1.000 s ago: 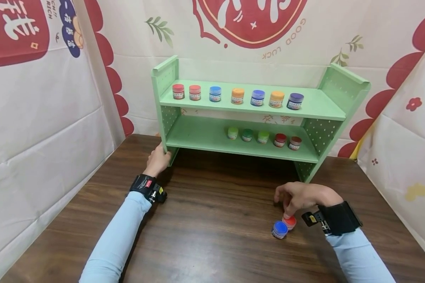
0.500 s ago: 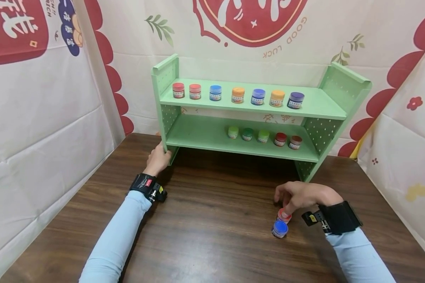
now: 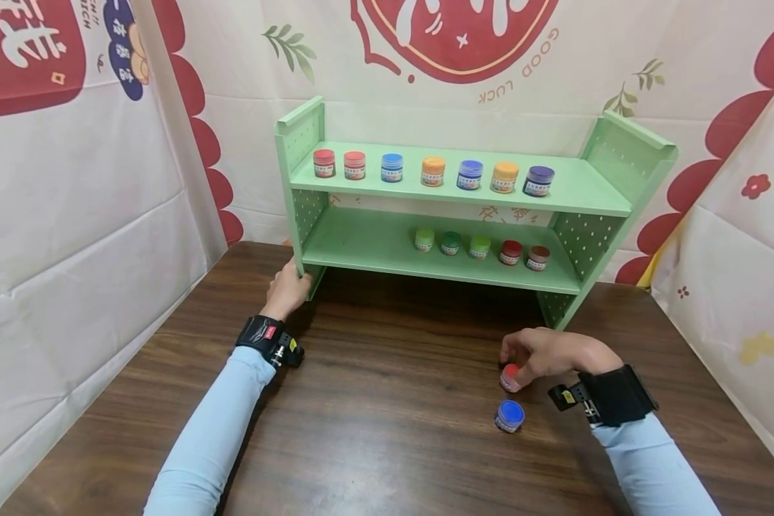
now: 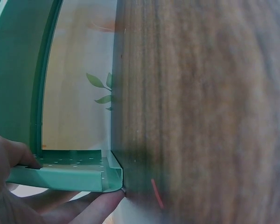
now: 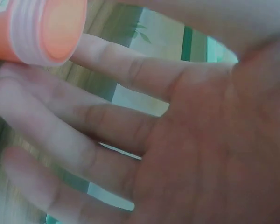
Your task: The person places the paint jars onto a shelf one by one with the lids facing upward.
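Observation:
My left hand point(image 3: 287, 290) grips the lower left side panel of a green two-tier shelf point(image 3: 361, 247). In the left wrist view its thumb lies on one side of the green panel point(image 4: 60, 178) and its fingers on the other. Over the table to the right, my right hand point(image 3: 551, 352) pinches a small red-lidded jar point(image 3: 509, 378) between thumb and fingers. That jar point(image 5: 35, 30) looks orange in the right wrist view, tipped on its side, and the other fingers are spread beneath it. A blue-lidded jar point(image 3: 509, 416) stands on the table just nearer than the right hand.
Red, blue, orange and purple jars point(image 3: 433, 173) line the upper tier. On the lower tier stand several green and dark red jars point(image 3: 479, 248), right of its middle. The shelf stands at the back of the brown wooden table point(image 3: 374, 401), before a printed cloth point(image 3: 438, 107).
The red-lidded jar has moved away from beside the blue-lidded jar, toward the shelf and slightly left, into the right hand's fingers. The left hand stays at the shelf's side panel.

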`<state>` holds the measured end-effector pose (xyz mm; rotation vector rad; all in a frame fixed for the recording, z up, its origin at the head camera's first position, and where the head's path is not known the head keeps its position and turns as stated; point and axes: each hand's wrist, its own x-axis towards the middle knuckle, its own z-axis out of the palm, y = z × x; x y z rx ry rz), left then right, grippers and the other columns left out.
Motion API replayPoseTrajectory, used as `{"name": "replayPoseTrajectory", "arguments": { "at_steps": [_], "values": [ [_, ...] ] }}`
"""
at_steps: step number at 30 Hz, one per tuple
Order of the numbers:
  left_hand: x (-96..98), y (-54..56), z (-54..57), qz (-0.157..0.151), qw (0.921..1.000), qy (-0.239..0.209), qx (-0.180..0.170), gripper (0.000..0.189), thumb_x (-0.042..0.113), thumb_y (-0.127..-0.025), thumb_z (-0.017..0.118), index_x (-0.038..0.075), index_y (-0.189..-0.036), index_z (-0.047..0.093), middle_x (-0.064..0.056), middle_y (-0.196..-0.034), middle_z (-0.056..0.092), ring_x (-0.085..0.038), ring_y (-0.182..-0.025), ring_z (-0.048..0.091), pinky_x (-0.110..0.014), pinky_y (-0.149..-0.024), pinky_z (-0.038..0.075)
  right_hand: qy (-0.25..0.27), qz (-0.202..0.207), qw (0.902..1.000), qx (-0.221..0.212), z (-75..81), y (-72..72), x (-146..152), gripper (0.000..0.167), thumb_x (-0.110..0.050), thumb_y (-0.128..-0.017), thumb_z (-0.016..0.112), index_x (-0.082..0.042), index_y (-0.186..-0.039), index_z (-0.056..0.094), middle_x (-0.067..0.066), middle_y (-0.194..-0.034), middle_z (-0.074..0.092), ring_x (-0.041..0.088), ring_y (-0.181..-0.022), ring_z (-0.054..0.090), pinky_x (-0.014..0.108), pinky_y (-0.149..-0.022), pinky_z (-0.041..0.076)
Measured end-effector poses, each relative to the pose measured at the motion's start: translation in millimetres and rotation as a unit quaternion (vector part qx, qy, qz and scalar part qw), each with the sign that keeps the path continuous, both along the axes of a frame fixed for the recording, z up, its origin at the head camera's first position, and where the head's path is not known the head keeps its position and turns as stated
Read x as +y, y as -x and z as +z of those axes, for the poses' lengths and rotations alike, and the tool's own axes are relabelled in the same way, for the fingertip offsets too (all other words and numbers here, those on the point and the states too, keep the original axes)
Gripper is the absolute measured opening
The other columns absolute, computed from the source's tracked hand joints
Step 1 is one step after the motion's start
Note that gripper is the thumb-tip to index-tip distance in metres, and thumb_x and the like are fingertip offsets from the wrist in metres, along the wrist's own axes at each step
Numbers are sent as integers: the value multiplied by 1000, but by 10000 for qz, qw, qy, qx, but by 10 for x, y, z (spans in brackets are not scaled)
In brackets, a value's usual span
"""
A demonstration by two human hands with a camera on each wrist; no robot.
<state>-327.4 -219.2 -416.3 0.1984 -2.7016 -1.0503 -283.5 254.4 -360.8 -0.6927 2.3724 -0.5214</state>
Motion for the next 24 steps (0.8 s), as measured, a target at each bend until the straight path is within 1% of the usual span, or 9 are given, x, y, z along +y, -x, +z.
{"name": "replayPoseTrajectory", "arguments": {
  "at_steps": [2, 9, 13, 17, 20, 22, 24],
  "values": [
    [-4, -1, 1, 12, 10000, -15, 2, 36, 25, -100, 50, 18, -135, 51, -19, -101, 60, -38, -90, 58, -51, -72, 46, -45, 24, 10000, 62, -1, 4, -2, 38, -18, -82, 86, -7, -112, 65, 4, -96, 63, 19, -87, 54, 34, -76, 46],
    [-13, -1, -5, 6, 10000, -44, -53, 34, 25, -100, 49, 17, -133, 51, -20, -105, 61, -38, -92, 58, -53, -75, 47, -63, 32, 9991, 424, -34, 30, -9, 26, -15, -86, 82, -11, -106, 65, 1, -94, 62, 18, -84, 54, 33, -73, 45],
    [-11, 3, -2, -33, 10000, -36, -80, 34, 25, -100, 49, 17, -133, 51, -19, -103, 60, -38, -92, 57, -52, -75, 47, 10, 19, 9990, 439, -47, 39, -5, 27, -12, -85, 82, -11, -107, 65, 2, -95, 62, 18, -85, 53, 32, -73, 45],
    [-20, 9, 2, -70, 10000, -2, -69, 34, 25, -100, 49, 16, -133, 51, -19, -101, 60, -38, -91, 57, -53, -76, 47, -39, -25, 9987, 517, -43, 36, -9, 27, -19, -88, 81, -10, -108, 66, 1, -90, 62, 17, -81, 53, 31, -70, 44],
    [-30, 13, 7, -100, 9999, 17, -83, 35, 26, -100, 49, 15, -133, 51, -19, -104, 60, -38, -93, 57, -55, -77, 48, -139, -96, 9981, 599, -37, 32, -8, 27, -26, -89, 80, -10, -107, 66, 0, -86, 60, 16, -77, 53, 30, -67, 42],
    [-35, 8, 16, -134, 9998, 20, -115, 34, 26, -100, 48, 14, -132, 51, -20, -107, 60, -39, -95, 57, -56, -79, 47, -165, -127, 9978, 624, -36, 28, -6, 27, -26, -90, 79, -10, -105, 66, 0, -85, 59, 16, -76, 52, 30, -66, 42],
    [-37, 1, 26, -147, 9998, 33, -153, 32, 26, -101, 48, 12, -130, 51, -21, -110, 60, -39, -97, 57, -57, -80, 47, -147, -141, 9977, 641, -40, 27, -9, 23, -23, -89, 79, -10, -104, 65, 0, -84, 59, 15, -75, 52, 30, -65, 42]
  ]
}}
